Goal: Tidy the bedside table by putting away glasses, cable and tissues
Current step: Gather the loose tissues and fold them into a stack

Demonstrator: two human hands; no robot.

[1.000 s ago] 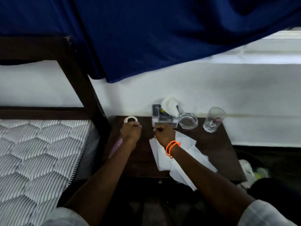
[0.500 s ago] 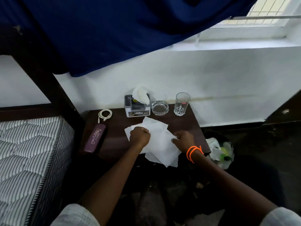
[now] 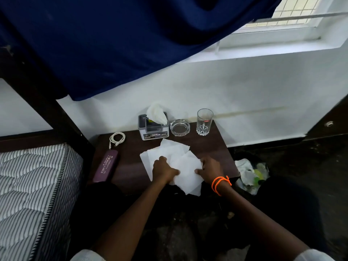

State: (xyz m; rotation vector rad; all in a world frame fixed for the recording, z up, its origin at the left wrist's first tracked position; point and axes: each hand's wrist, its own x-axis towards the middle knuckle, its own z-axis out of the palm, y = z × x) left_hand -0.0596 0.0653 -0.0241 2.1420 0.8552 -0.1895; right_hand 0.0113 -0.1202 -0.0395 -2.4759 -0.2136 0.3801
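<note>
Tissues [image 3: 175, 159]: loose white sheets spread on the near middle of the bedside table [image 3: 131, 162], one hanging over its near edge.
Left hand [image 3: 163, 169]: fingers curled, gripping the sheets' left part.
Right hand [image 3: 209, 167]: fingers curled onto their right edge.
Cable [image 3: 117, 138]: coiled, far left.
Glasses case [image 3: 105, 168]: purple, closed, left edge.
Tissue box [image 3: 153, 129]: far middle.

bedside table [image 3: 131, 162], tissues [image 3: 169, 153], cable [image 3: 117, 138], glasses case [image 3: 106, 166]
</note>
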